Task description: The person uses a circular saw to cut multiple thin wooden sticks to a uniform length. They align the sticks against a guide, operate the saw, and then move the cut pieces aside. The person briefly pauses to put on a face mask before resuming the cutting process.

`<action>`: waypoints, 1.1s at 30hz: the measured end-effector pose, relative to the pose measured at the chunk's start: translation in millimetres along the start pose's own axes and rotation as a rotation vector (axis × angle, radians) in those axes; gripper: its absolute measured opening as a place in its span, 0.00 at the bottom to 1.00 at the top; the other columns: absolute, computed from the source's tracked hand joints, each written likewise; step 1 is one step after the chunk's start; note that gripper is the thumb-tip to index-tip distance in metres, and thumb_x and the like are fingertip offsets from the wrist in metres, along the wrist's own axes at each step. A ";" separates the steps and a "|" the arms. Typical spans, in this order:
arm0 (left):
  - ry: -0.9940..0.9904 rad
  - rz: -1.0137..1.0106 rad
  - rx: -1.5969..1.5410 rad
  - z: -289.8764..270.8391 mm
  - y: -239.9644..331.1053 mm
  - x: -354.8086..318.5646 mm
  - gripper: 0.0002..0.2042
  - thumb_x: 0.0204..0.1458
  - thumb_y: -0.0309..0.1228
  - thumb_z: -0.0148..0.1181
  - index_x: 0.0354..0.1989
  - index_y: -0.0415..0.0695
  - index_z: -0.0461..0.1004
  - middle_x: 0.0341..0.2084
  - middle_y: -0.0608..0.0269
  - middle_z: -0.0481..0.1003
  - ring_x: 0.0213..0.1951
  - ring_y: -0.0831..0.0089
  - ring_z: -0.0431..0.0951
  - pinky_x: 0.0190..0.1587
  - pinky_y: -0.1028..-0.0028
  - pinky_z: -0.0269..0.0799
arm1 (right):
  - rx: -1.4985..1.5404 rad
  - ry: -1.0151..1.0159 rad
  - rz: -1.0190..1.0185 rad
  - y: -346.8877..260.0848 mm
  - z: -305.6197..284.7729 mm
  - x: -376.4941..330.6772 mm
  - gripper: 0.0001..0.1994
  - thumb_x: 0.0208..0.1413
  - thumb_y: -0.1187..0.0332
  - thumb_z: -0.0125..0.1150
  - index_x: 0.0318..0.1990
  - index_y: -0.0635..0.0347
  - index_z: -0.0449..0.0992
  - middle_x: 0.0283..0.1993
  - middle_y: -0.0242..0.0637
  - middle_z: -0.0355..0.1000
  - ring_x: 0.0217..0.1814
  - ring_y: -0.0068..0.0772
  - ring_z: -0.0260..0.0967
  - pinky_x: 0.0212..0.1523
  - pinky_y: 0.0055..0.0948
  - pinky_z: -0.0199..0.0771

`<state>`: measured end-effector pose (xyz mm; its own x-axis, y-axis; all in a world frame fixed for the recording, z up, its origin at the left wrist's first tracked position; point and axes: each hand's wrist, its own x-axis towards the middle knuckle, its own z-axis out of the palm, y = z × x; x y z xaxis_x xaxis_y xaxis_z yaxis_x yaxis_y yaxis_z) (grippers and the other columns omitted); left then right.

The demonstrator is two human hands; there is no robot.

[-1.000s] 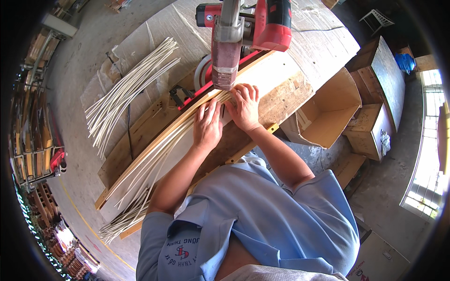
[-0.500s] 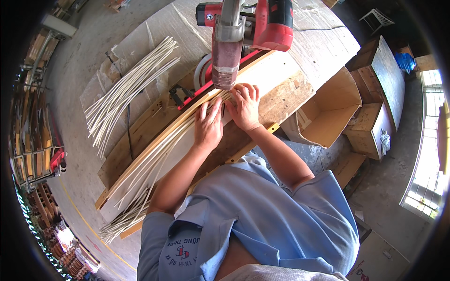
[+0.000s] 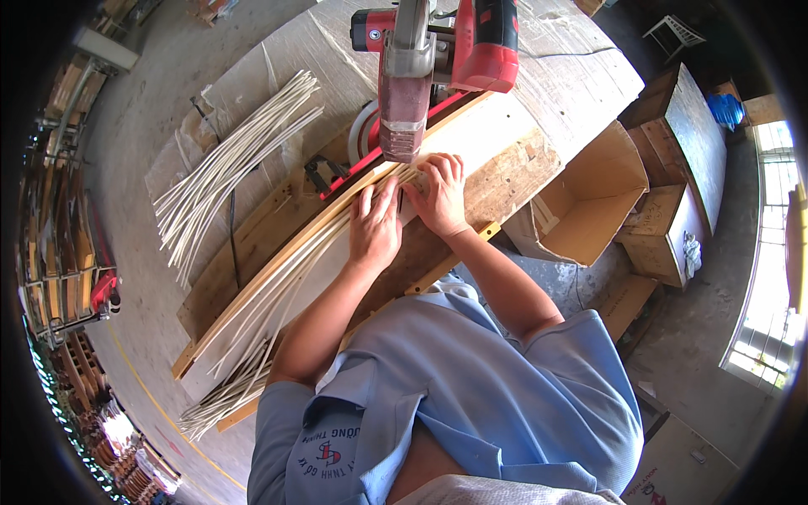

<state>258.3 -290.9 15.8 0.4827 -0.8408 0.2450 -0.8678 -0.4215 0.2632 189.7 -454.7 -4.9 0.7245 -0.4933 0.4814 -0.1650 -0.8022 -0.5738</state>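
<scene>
A bundle of thin pale canes (image 3: 296, 263) lies along the wooden fence (image 3: 278, 287) of a red miter saw (image 3: 486, 50). My left hand (image 3: 375, 229) is closed over the bundle, pressing it at the fence. Close beside it, my right hand (image 3: 439, 195) has its fingers curled at the canes' far ends, just below and right of the saw's blade guard (image 3: 402, 126). The blade is hidden by the guard, and the ends under my right fingers are partly covered. The loose tails of the canes fan out toward my left elbow.
Another bundle of pale canes (image 3: 240, 164) lies on the covered table (image 3: 337, 59) to the left of the saw. An open cardboard box (image 3: 589, 198) stands right of the bench. Wooden boxes (image 3: 665, 227) stand beyond it. A rack of wood pieces (image 3: 63, 261) is far left.
My right hand's fingers have shifted slightly downward, off the tip of the blade guard. My left hand stays on the canes.
</scene>
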 end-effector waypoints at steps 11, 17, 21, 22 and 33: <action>0.001 -0.021 -0.012 1.2 1.4 -0.6 0.34 0.51 0.26 0.63 0.70 0.36 0.67 0.73 0.61 0.63 0.67 0.50 0.64 0.70 0.51 0.61 | -0.045 -0.027 -0.058 0.8 2.5 -1.6 0.20 0.49 0.63 0.74 0.49 0.57 0.78 0.57 0.37 0.71 0.69 0.49 0.61 0.75 0.60 0.47; 0.007 -0.021 -0.013 2.4 0.8 -1.4 0.33 0.51 0.25 0.63 0.70 0.36 0.67 0.73 0.61 0.63 0.67 0.50 0.64 0.71 0.51 0.61 | -0.060 -0.040 -0.060 0.4 2.3 -2.0 0.19 0.51 0.63 0.73 0.50 0.55 0.78 0.57 0.37 0.71 0.69 0.49 0.61 0.75 0.61 0.46; 0.000 -0.024 -0.026 1.8 1.2 -1.0 0.34 0.51 0.25 0.63 0.71 0.36 0.67 0.73 0.61 0.63 0.67 0.50 0.64 0.70 0.52 0.61 | -0.065 -0.051 -0.064 0.3 2.0 -2.5 0.19 0.52 0.62 0.72 0.51 0.55 0.79 0.58 0.37 0.71 0.69 0.49 0.61 0.76 0.61 0.45; -0.001 -0.027 -0.026 1.8 1.1 -1.2 0.34 0.51 0.25 0.63 0.71 0.36 0.67 0.73 0.61 0.63 0.66 0.50 0.64 0.70 0.52 0.62 | -0.064 -0.047 -0.067 0.3 1.9 -2.4 0.19 0.51 0.62 0.73 0.51 0.55 0.79 0.58 0.37 0.71 0.69 0.49 0.61 0.76 0.61 0.45; 0.002 -0.022 -0.015 1.2 0.8 -1.2 0.33 0.52 0.26 0.62 0.71 0.36 0.67 0.73 0.61 0.63 0.66 0.50 0.65 0.69 0.52 0.62 | -0.042 -0.026 -0.059 0.0 1.7 -0.9 0.20 0.48 0.63 0.75 0.49 0.56 0.78 0.57 0.37 0.71 0.68 0.49 0.62 0.75 0.59 0.48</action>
<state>256.9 -290.7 14.6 0.5021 -0.8305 0.2411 -0.8550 -0.4348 0.2828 190.1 -453.7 -6.5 0.7506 -0.4368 0.4958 -0.1495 -0.8432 -0.5164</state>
